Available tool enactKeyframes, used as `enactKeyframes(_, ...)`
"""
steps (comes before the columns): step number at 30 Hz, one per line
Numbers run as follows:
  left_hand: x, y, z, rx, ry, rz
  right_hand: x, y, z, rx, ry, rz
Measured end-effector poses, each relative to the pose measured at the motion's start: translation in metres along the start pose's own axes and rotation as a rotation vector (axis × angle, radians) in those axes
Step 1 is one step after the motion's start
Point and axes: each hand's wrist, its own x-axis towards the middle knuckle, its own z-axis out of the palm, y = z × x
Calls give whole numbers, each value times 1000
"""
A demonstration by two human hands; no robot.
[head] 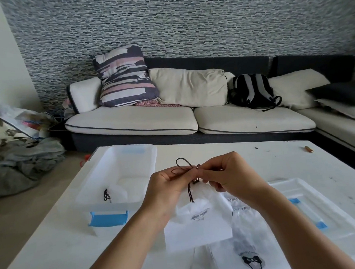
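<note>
Farthest off, a pale sofa runs along the patterned wall, with a black backpack on its right seat. Nearer, a white table fills the lower view. On its left stands a clear plastic box with a blue latch on its near end. A small white pouch with a dark string lies inside it. The box lid lies flat on the right.

Between the box and the lid, a white drawstring pouch hangs gathered under the hands, its lower part lying on the table. A printed pouch lies nearer, just beside it.

Both hands are raised over the middle of the table and touch at the fingertips. The left hand has its fingers curled and pinches the dark cord where the loops cross. The right hand, fingers also curled, pinches the same cord just to the right. Two loops stand up on the far side of the fingers, and a short end hangs down to the pouch mouth.
</note>
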Motion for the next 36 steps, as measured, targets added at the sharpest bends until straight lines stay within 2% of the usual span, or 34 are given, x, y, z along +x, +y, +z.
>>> enactKeyframes(4, 4, -1, -1, -16, 44, 3, -1, 0, -3, 26, -58, -15)
enactKeyframes(9, 5, -3, -1, 139, 34, 132, 2, 1, -4, -44, 42, -22)
enactKeyframes(15, 5, -2, -4, 167, 29, 218, -1, 1, -2, 6, 57, -4)
enactKeyframes(21, 4, 1, -7, 154, -30, 193, -3, 0, 0, 71, -39, 16)
enactKeyframes(27, 5, 8, -13, 188, -157, 128, -2, -2, 0, 58, -75, 1)
enactKeyframes(33, 1, 20, -19, -26, -177, -114, -3, 0, 0, 101, -101, -5)
enactKeyframes(36, -1, 23, -19, -21, -204, -137, -3, 1, 4, 204, -122, -2)
